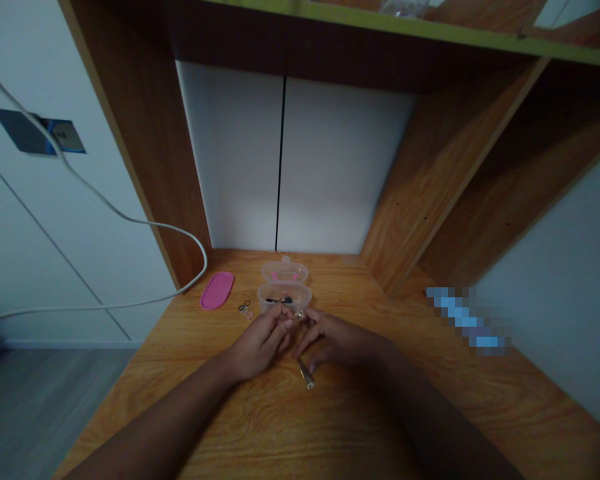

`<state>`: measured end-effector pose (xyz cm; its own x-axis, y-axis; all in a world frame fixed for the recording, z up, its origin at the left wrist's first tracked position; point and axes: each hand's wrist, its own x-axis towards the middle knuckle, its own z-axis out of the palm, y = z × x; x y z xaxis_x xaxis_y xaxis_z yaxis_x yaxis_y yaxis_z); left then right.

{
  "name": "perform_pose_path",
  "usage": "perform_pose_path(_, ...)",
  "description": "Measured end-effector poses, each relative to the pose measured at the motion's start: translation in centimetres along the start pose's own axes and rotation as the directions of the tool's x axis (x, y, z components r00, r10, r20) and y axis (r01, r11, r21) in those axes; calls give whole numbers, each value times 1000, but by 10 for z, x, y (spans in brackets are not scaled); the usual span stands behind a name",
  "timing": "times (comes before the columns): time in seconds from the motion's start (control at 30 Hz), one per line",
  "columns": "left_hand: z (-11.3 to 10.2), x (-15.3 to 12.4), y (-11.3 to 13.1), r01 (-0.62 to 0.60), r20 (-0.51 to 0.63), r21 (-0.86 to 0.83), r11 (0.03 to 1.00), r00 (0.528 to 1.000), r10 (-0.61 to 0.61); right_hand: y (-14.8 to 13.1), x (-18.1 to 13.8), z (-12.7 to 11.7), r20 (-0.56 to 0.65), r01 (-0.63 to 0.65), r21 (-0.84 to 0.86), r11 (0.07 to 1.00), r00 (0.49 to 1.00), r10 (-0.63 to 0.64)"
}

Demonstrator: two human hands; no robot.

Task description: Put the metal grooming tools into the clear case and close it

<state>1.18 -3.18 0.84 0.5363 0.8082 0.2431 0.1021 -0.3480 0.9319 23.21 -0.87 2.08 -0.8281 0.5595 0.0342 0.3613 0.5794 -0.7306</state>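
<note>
Close together above the wooden table (280, 427), my left hand (263, 340) and my right hand (343, 339) meet just in front of a clear oval box (265, 293). My left fingers are closed on a small shiny piece (299, 315), which the right index finger also reaches; its kind is too small to tell. A slim gold-coloured metal clip (307, 375) sticks out below the curled right fingers, apparently pinched there. Several dark small items (283, 301) lie inside the box. Its hinged clear lid (285, 271) stands raised at the back.
Left of the box are a pink oval lid (217, 291) and several small hair ties (246, 309). A white cable (190, 233) hangs over the left table edge. Wooden side panels (430, 173) and a shelf (300, 40) frame the work spot. A blurred blue item (463, 317) lies right.
</note>
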Motion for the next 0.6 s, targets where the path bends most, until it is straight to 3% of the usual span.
perform_pose_path(0.13, 1, 2, 0, -13, -126, -116, 993, 992, -1, -1, 4, 7, 69, -10, -7, 1000, 998, 10)
perform_pose_path(0.3, 0, 7, 1, -28, -137, -336, 941, 990, -20, -10, 7, 11, 45, -21, 25, 999, 999, 19)
perform_pose_path(0.4, -2, 10, -1, -49, -165, -392, 919, 986, -18, -17, 9, 14, -24, -29, 223, 974, 999, 36)
perform_pose_path(0.47, -3, 12, -5, -76, -205, -400, 913, 979, -8, -20, 11, 17, -98, -44, 423, 905, 991, 94)
perform_pose_path(0.6, -5, 13, -8, -116, -234, -462, 879, 972, 5, -21, 19, 26, -335, 80, 656, 750, 922, 195)
